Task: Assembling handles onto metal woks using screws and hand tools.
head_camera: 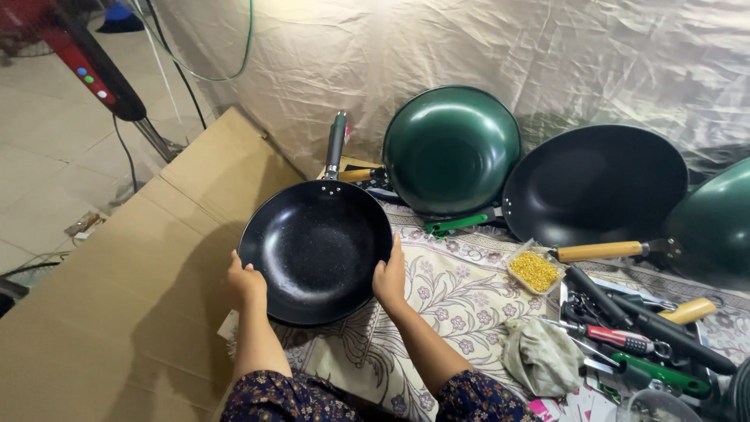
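Observation:
A black speckled frying pan (316,250) with a dark handle pointing away lies tilted in front of me. My left hand (244,283) grips its left rim. On the right rim sits my right hand (390,277), fingers against the edge. The pan rests partly over a flattened cardboard sheet (133,289) and a floral patterned cloth (457,301).
A green wok (451,148), a black wok (598,184) and another green pan (715,223) lean against a plastic-sheet backdrop. A small tray of yellow bits (534,270), loose pan handles and screwdrivers (625,337), and a rag (539,355) lie at right. A fan stand (98,74) stands at upper left.

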